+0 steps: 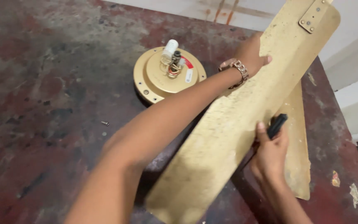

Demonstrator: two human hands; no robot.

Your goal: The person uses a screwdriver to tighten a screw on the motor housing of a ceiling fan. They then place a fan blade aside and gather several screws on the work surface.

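A worn, dark red floor (42, 83), mottled with grey patches, was seen beneath everything. Above it a long golden fan blade (237, 120), dusty and speckled, was held tilted, its bracket end raised toward the upper right and its broad end lowered toward the bottom of the view. The blade was gripped at two places. On its left edge, toward the raised end, the left hand (249, 56) was closed around the edge, with the thumb laid on the upper face and the fingers hidden behind the blade; a metal link watch (239, 71) was worn on that wrist. Lower down, on the right edge, the right hand (270, 151) was pressed against the blade with its thumb on the edge, and a small black object (276, 125), possibly a tool handle, was clasped in its curled fingers; what kind of tool it was could not be told.

Just behind the right hand's grip, a second golden blade (297, 161) was lying flat on the floor, partly covered by the held blade. Beyond the left hand's grip, just beside the wrist, a round golden fan motor housing (158, 79) was resting on the floor, with a white cylindrical part (170, 48) and a coil of wires at its centre. Beside the top of the held blade, a small metal bracket (311, 17) with screws was fixed. Well apart from both grips, to the left of the forearm, a loose screw (104, 123) was lying on the floor
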